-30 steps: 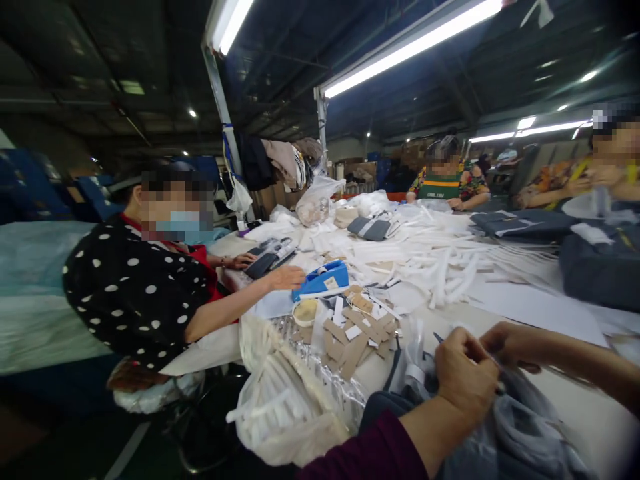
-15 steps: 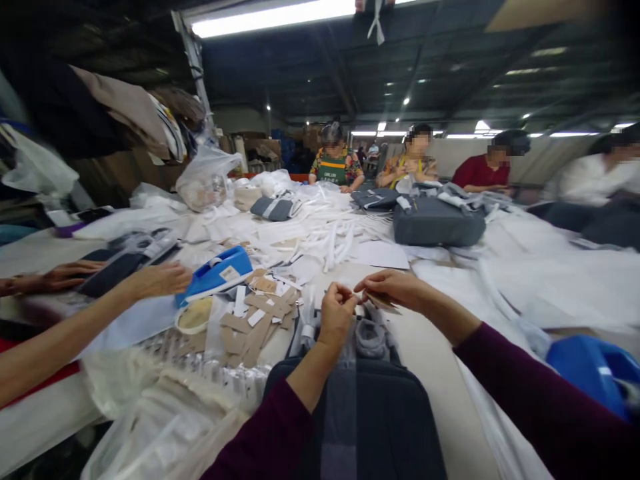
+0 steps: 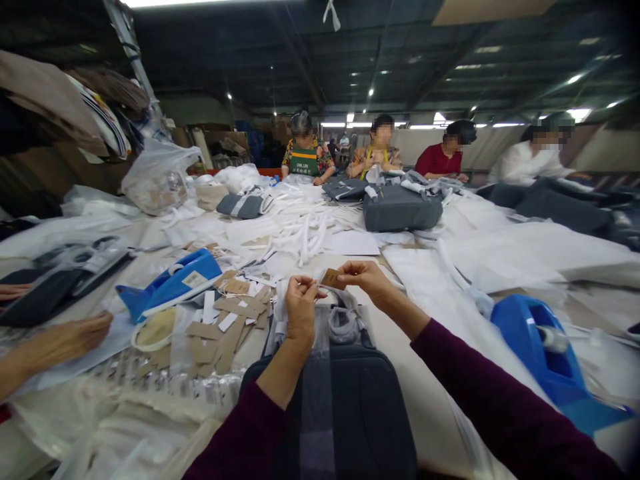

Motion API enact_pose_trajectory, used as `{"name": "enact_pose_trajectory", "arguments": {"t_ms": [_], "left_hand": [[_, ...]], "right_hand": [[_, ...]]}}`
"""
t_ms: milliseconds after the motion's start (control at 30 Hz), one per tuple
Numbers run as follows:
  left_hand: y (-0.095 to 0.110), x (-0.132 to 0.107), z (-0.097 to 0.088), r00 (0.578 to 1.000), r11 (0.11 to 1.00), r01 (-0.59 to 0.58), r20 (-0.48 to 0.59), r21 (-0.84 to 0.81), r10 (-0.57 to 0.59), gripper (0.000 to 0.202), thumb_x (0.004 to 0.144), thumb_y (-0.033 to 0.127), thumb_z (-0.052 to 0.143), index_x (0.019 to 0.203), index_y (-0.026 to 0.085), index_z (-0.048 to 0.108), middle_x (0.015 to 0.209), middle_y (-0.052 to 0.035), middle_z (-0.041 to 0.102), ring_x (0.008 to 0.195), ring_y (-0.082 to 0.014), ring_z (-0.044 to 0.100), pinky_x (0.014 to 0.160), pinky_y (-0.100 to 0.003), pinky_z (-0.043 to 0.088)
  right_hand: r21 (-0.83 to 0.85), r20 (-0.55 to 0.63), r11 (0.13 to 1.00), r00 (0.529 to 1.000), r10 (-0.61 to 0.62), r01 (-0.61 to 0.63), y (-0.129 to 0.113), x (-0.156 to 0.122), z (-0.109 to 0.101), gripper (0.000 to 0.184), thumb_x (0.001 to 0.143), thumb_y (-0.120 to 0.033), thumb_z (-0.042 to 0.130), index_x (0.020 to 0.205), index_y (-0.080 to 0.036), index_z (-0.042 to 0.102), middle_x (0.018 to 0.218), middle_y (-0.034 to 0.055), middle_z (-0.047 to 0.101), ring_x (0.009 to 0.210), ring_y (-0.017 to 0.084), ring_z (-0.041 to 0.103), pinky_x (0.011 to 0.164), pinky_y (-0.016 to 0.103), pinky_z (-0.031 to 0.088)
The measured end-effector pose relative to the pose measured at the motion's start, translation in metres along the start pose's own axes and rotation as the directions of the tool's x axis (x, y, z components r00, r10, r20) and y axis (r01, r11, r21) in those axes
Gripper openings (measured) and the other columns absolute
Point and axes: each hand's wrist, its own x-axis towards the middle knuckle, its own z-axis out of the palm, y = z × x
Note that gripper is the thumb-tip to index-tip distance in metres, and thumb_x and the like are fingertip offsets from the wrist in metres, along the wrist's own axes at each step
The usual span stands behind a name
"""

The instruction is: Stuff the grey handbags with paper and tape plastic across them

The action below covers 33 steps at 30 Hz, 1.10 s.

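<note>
A dark grey bag (image 3: 375, 407) lies in front of me with a translucent strip (image 3: 317, 407) running down its middle. Wrapped straps (image 3: 345, 325) are bundled at its far end. Just above that end, my right hand (image 3: 370, 283) pinches a brown hang tag (image 3: 331, 279) by its right edge. My left hand (image 3: 301, 310) is closed in a pinch at the tag's left side, close to its thin white end. What sits between the left fingertips is too small to make out.
Brown and white tags (image 3: 227, 327) are piled to the left beside a blue tape dispenser (image 3: 193, 270). Another blue dispenser (image 3: 530, 347) stands right. A co-worker's hand (image 3: 85, 337) rests at left. White sheeting (image 3: 525, 253) and another grey bag (image 3: 403, 207) lie beyond.
My view has turned to the right. The brown tag has tipped up to show its printed face, and my hands are slightly further apart. The co-worker's hand at left has drawn away from the dispenser.
</note>
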Motion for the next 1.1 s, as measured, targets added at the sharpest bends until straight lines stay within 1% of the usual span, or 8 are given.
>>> {"name": "enact_pose_trajectory", "arguments": {"t_ms": [167, 400, 600, 767, 900, 967, 1033, 1100], "left_hand": [[-0.002, 0.001, -0.002, 1.000, 1.000, 0.020, -0.018, -0.010, -0.020, 0.024, 0.071, 0.023, 0.060, 0.089, 0.019, 0.045, 0.080, 0.0016, 0.065, 0.051, -0.0068, 0.060, 0.059, -0.019, 0.046], [-0.001, 0.000, -0.002, 0.999, 1.000, 0.017, -0.032, -0.022, -0.017, 0.026, 0.075, 0.023, 0.056, 0.097, 0.020, 0.043, 0.087, 0.0001, 0.066, 0.053, -0.0112, 0.066, 0.058, -0.022, 0.050], [-0.004, 0.004, 0.000, 0.999, 0.999, 0.026, -0.019, -0.047, -0.027, 0.030, 0.075, 0.022, 0.055, 0.102, 0.021, 0.043, 0.095, -0.0047, 0.068, 0.056, -0.0139, 0.068, 0.055, -0.024, 0.052], [0.005, -0.009, -0.001, 0.995, 0.978, -0.101, -0.006, 0.182, 0.104, 0.020, 0.081, 0.017, 0.045, 0.101, 0.022, 0.046, 0.097, -0.0036, 0.064, 0.061, -0.0132, 0.066, 0.058, -0.027, 0.052], [0.011, -0.023, 0.006, 0.879, 0.623, -0.448, 0.186, 0.642, 0.440, 0.024, 0.084, 0.007, 0.040, 0.095, 0.022, 0.055, 0.093, -0.0048, 0.062, 0.088, -0.0198, 0.061, 0.081, -0.034, 0.050], [0.012, -0.024, 0.008, 0.826, 0.481, -0.457, 0.157, 0.748, 0.541, 0.028, 0.083, 0.007, 0.046, 0.107, 0.020, 0.054, 0.105, -0.0085, 0.059, 0.104, -0.0238, 0.054, 0.094, -0.040, 0.044], [0.013, -0.022, 0.006, 0.823, 0.490, -0.376, 0.041, 0.787, 0.566, 0.035, 0.080, 0.010, 0.057, 0.113, 0.016, 0.051, 0.114, -0.0124, 0.053, 0.112, -0.0266, 0.048, 0.100, -0.044, 0.039], [0.012, -0.016, 0.002, 0.877, 0.579, -0.293, -0.028, 0.761, 0.480, 0.029, 0.076, 0.013, 0.065, 0.102, 0.015, 0.053, 0.106, -0.0115, 0.054, 0.106, -0.0261, 0.050, 0.096, -0.042, 0.042]], "right_hand": [[-0.031, -0.049, 0.999, 0.998, 0.029, -0.031, 0.002, -0.003, 0.004, 0.016, 0.057, -0.027, 0.071, 0.066, -0.014, 0.067, 0.062, -0.0015, 0.062, 0.061, 0.011, 0.052, 0.064, 0.025, 0.040], [-0.364, -0.095, 0.928, 0.995, 0.042, -0.074, 0.004, 0.010, 0.008, 0.012, 0.057, -0.020, 0.065, 0.066, -0.015, 0.071, 0.056, -0.0008, 0.062, 0.056, 0.011, 0.051, 0.056, 0.023, 0.038], [-0.607, -0.019, 0.774, 0.977, 0.212, -0.180, -0.012, 0.026, 0.014, 0.015, 0.058, -0.013, 0.061, 0.066, -0.014, 0.074, 0.052, -0.0012, 0.060, 0.053, 0.010, 0.048, 0.052, 0.022, 0.034], [-0.641, 0.125, 0.761, 0.964, 0.236, -0.103, -0.016, 0.036, 0.025, 0.015, 0.052, -0.007, 0.059, 0.054, -0.015, 0.071, 0.045, -0.0018, 0.057, 0.048, 0.010, 0.047, 0.048, 0.022, 0.033], [-0.582, 0.242, 0.813, 0.949, 0.204, -0.026, 0.001, 0.045, 0.024, 0.007, 0.054, -0.015, 0.060, 0.051, -0.016, 0.066, 0.045, 0.0004, 0.059, 0.046, 0.012, 0.051, 0.047, 0.024, 0.035], [-0.434, 0.301, 0.901, 0.938, 0.172, -0.026, 0.008, 0.045, 0.021, 0.006, 0.057, -0.022, 0.065, 0.056, -0.016, 0.065, 0.050, 0.0006, 0.061, 0.049, 0.013, 0.053, 0.049, 0.024, 0.037], [-0.265, 0.324, 0.963, 0.937, 0.135, -0.047, 0.007, 0.036, 0.018, 0.014, 0.058, -0.027, 0.070, 0.060, -0.015, 0.063, 0.053, -0.0004, 0.062, 0.049, 0.011, 0.052, 0.051, 0.023, 0.038], [-0.139, 0.310, 0.988, 0.944, 0.113, -0.073, 0.003, 0.026, 0.016, 0.017, 0.058, -0.026, 0.072, 0.064, -0.015, 0.060, 0.055, -0.0011, 0.062, 0.051, 0.010, 0.053, 0.053, 0.022, 0.039]]}}
